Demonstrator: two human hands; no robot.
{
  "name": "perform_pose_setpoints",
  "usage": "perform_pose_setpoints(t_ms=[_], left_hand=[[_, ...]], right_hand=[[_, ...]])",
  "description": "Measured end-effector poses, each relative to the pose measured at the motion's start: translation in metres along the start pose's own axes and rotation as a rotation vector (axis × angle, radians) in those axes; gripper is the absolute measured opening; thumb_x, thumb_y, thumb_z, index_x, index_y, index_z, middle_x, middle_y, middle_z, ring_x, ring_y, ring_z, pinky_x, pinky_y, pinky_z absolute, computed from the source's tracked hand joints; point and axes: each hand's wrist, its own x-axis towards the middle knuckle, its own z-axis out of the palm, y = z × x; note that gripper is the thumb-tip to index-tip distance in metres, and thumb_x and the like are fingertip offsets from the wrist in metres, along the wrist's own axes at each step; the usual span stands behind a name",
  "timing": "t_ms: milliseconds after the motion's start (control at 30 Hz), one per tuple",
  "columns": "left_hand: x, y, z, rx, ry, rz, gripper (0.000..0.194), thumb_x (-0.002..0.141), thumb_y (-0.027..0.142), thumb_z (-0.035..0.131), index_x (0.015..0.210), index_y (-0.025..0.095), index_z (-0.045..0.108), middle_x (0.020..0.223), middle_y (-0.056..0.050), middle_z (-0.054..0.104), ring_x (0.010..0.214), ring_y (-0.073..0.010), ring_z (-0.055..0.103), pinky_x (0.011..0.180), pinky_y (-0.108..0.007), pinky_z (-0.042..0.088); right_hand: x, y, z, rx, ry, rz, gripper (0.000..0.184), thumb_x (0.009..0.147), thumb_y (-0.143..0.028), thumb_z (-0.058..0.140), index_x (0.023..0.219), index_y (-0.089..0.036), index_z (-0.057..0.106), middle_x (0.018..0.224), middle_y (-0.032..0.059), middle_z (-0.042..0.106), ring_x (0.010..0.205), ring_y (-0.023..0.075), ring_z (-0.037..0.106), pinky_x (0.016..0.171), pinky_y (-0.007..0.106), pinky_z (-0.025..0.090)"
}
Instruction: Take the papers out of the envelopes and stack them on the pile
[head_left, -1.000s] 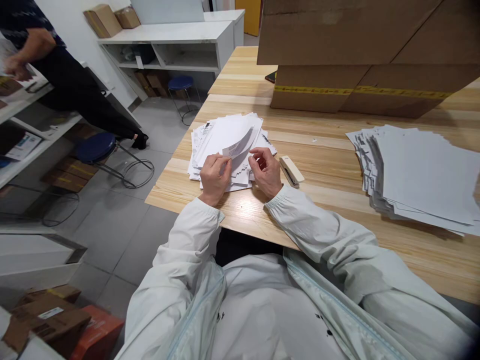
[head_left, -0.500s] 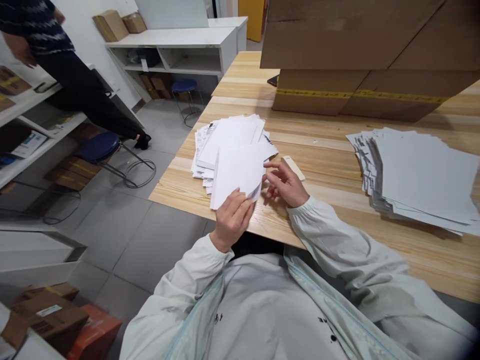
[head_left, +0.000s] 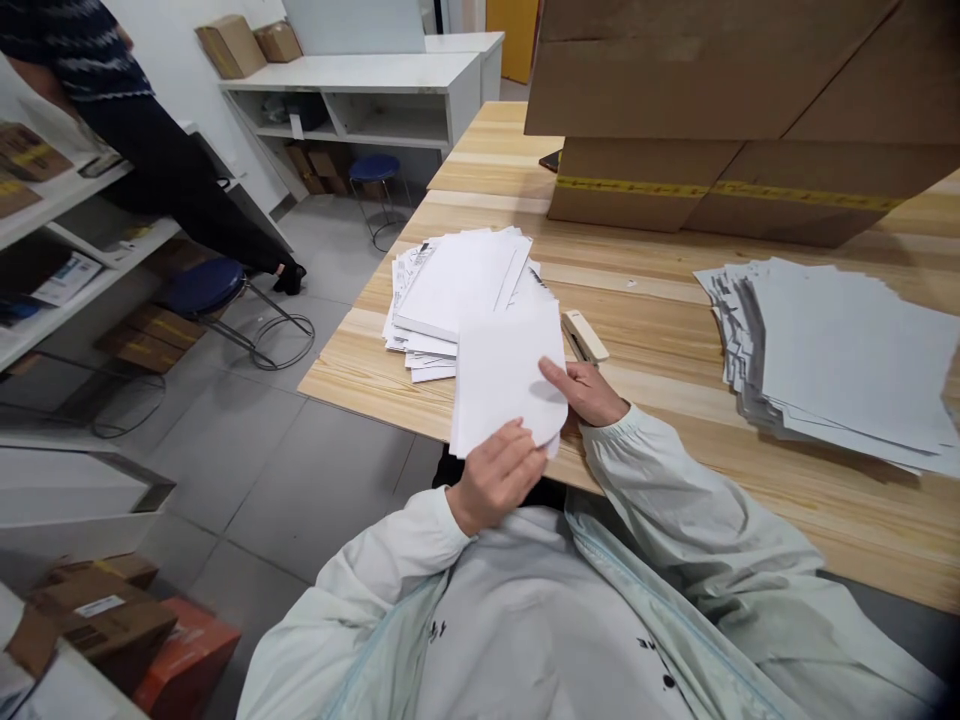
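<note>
Both hands hold a thin set of white paper sheets (head_left: 506, 370) over the table's near edge. My left hand (head_left: 504, 475) grips the bottom edge, its fingers closed on the sheets. At the right edge, my right hand (head_left: 585, 388) pinches them with the thumb on top; its other fingers are hidden beneath. Just behind lies a stack of papers (head_left: 461, 275), some printed, partly covered by the held sheets. A cream-coloured stapler (head_left: 586, 336) rests on the table beyond my right hand.
Large cardboard boxes (head_left: 712, 185) stand at the back of the wooden table (head_left: 645, 330). A second, uneven paper stack (head_left: 847, 350) is on the right. Across the floor are blue stools (head_left: 206, 287), white shelving (head_left: 367, 70) and a person in dark trousers (head_left: 199, 190).
The sheets have come off the stack, toward me and to the right. My right hand has gone from fingers loosely at their edge to a thumb-on-top hold; my left hand moved along with them.
</note>
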Motion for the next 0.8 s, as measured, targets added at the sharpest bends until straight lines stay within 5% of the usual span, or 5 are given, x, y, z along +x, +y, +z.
perform_pose_setpoints(t_ms=[133,333,567,700,800], left_hand=[[-0.007,0.008,-0.010,-0.136,-0.002,-0.100,0.020,0.087,0.012,0.063,0.106,0.018,0.066,0.097,-0.008,0.073,0.102,-0.0203,0.070,0.096,-0.039,0.060],[0.015,-0.023,-0.052,-0.577,0.519,-0.973,0.028,0.095,0.033,0.059,0.122,0.025,0.062,0.132,-0.008,0.063,0.124,-0.0209,0.059,0.108,-0.041,0.048],[0.033,-0.020,-0.033,-1.425,0.025,-1.406,0.055,0.084,0.042,0.073,0.133,0.021,0.062,0.128,-0.011,0.070,0.118,-0.0279,0.065,0.098,-0.038,0.052],[0.033,-0.019,-0.013,-1.508,-0.004,-1.450,0.042,0.083,0.040,0.075,0.117,0.014,0.072,0.119,-0.013,0.074,0.122,-0.0324,0.064,0.106,-0.042,0.049],[0.028,-0.028,-0.005,-1.494,0.088,-1.524,0.033,0.084,0.033,0.075,0.109,0.012,0.074,0.117,-0.013,0.075,0.127,-0.0317,0.061,0.113,-0.043,0.045]], right_hand=[[-0.010,0.003,-0.005,0.075,-0.002,-0.046,0.046,0.064,-0.061,0.082,0.076,-0.017,0.075,0.071,0.0023,0.072,0.057,0.0163,0.062,0.051,0.029,0.050],[-0.041,0.008,-0.035,0.093,0.248,-0.304,0.023,0.069,-0.044,0.085,0.081,-0.025,0.081,0.083,0.0014,0.078,0.073,0.0204,0.070,0.068,0.036,0.059],[-0.062,0.005,-0.053,-0.087,0.136,-0.422,0.019,0.075,-0.046,0.080,0.077,-0.027,0.081,0.075,0.0048,0.077,0.067,0.0184,0.071,0.062,0.030,0.060],[-0.066,0.001,-0.053,-0.168,-0.025,-0.362,0.026,0.078,-0.049,0.077,0.080,-0.023,0.081,0.078,0.0057,0.078,0.067,0.0172,0.071,0.062,0.027,0.059],[-0.068,0.006,-0.062,-0.068,0.209,-0.274,0.033,0.074,-0.053,0.079,0.078,-0.020,0.078,0.073,0.0029,0.075,0.058,0.0141,0.065,0.051,0.025,0.052]])
